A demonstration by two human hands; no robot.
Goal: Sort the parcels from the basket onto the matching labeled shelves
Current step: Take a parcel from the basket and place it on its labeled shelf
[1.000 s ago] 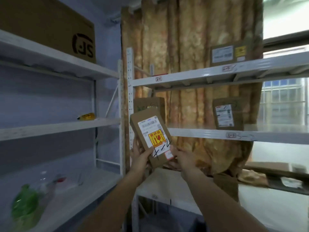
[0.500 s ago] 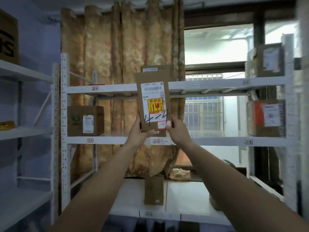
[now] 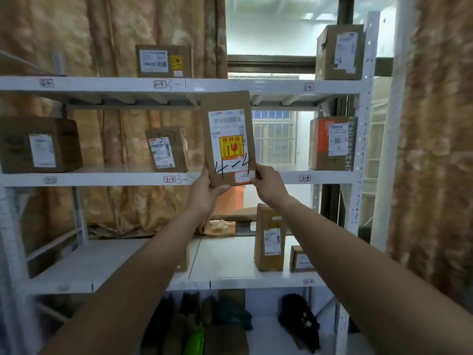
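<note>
parcel, a flat brown cardboard one, was held upright at the centre of the frame, in front of the white rack and resting on no shelf. its lower left corner was gripped by the left hand, with the thumb laid across the front face, and its lower right edge was pinched by the right hand; the fingers of both hands were closed on the parcel. a white barcode label, a yellow and red sticker and a handwritten "4-4" were seen on its face.

behind it, the middle shelf was marked with a 3-3 tag just left of the parcel and a 3-4 tag to its right. three boxes were stood on that shelf: a left box, a centre box and an orange-sided box at the right. two more were set on the upper shelf, a labelled box above centre and a corner box at the upper right. on the lower shelf, a tall box was stood upright beside a small box. a patterned curtain was hung behind the rack.
</note>
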